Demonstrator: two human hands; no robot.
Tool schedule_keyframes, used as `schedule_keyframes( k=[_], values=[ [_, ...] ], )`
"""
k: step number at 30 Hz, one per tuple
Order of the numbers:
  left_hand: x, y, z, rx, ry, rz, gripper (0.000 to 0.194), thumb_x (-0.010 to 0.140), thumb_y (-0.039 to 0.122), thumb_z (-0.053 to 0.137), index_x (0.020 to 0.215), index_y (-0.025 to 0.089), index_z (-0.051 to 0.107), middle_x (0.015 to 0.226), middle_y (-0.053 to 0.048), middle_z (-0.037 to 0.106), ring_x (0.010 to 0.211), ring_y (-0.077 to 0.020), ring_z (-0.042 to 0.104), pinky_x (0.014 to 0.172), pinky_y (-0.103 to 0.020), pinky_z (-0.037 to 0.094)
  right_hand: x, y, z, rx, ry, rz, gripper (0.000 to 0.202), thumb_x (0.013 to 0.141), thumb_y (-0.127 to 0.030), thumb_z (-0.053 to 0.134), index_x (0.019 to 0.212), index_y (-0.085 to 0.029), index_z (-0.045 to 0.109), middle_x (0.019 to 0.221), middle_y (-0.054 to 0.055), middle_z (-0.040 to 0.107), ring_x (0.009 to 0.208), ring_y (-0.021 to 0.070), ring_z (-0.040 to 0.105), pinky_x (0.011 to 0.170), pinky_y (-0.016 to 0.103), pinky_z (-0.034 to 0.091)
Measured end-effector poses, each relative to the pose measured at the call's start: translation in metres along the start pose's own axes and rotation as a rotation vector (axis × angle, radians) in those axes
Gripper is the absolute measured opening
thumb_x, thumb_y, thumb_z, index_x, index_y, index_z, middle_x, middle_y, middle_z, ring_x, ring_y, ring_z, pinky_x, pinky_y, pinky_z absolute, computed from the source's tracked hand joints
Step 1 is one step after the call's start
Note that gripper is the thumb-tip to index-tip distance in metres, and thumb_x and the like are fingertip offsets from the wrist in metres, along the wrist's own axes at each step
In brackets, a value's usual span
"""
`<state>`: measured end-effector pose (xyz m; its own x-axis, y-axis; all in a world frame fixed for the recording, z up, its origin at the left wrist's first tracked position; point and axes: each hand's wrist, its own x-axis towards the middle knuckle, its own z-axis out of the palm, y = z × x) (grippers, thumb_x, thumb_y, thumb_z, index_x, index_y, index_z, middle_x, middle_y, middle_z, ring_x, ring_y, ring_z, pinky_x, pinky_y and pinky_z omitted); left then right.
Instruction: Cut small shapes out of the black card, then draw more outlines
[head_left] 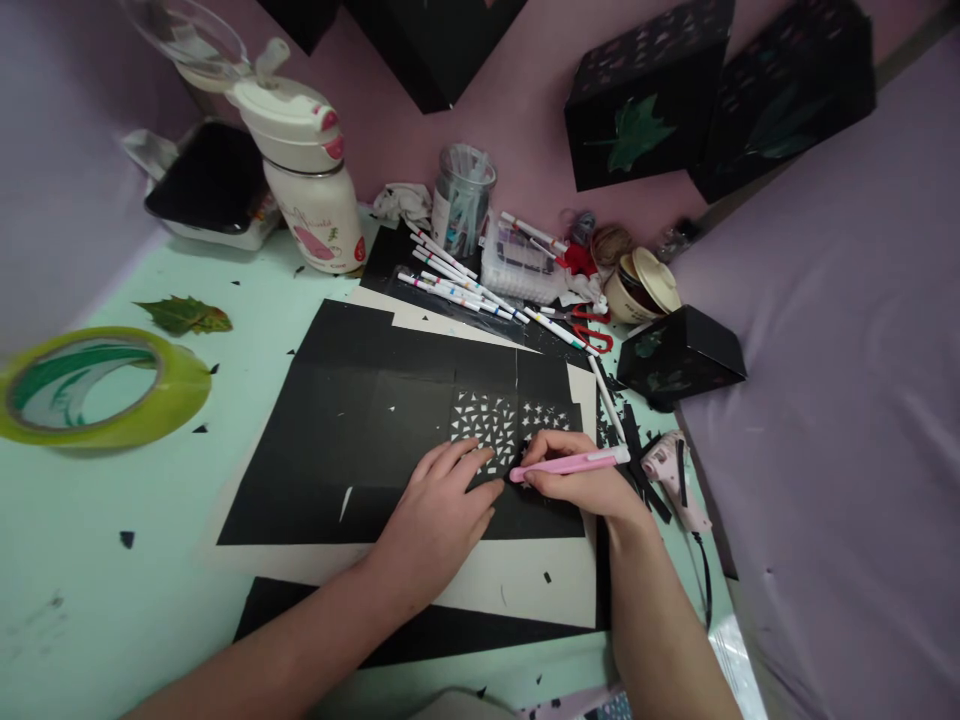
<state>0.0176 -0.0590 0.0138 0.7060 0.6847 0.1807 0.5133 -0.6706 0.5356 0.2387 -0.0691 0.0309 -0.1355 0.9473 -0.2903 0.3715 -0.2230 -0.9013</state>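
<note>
Across the middle lies a sheet of black card (330, 420) with fold lines. One panel has small triangular cut-outs, and the panel to its right has star-shaped ones. My left hand (442, 510) rests flat on the card, fingers apart, beside the triangles. A pink craft knife (562, 465) is gripped pen-like in my right hand (574, 475), its tip down at the card near the stars. The blade itself is hidden. Under the black card is white card (525, 580), with more black paper (285, 605) below that.
Clear yellow tape (184, 385) and a leaf (184, 315) lie left. A white bottle (311, 190) stands behind, near a jar (465, 200) of glue sticks. White markers (457, 290), red-handled scissors (592, 335), a black box (682, 355) and a pink glue gun (675, 475) fill the right.
</note>
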Motion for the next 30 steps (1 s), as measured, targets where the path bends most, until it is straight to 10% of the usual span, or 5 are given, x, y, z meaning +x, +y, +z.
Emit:
schedule_keyframes(
  k=[30],
  values=[
    [-0.0002,-0.0002,0.0018,-0.009,0.009,-0.011,0.023,0.084,0.014,0.061,0.103,0.022,0.069,0.124,-0.007,0.059,0.124,-0.0285,0.047,0.105,-0.052,0.039,0.0037,-0.0004,-0.0006,0.026,0.011,0.025,0.011,0.072,-0.017,0.068,0.065,-0.017,0.060,0.067,-0.002,0.061,0.061,0.0104,0.048,0.052,0.021,0.031]
  ],
)
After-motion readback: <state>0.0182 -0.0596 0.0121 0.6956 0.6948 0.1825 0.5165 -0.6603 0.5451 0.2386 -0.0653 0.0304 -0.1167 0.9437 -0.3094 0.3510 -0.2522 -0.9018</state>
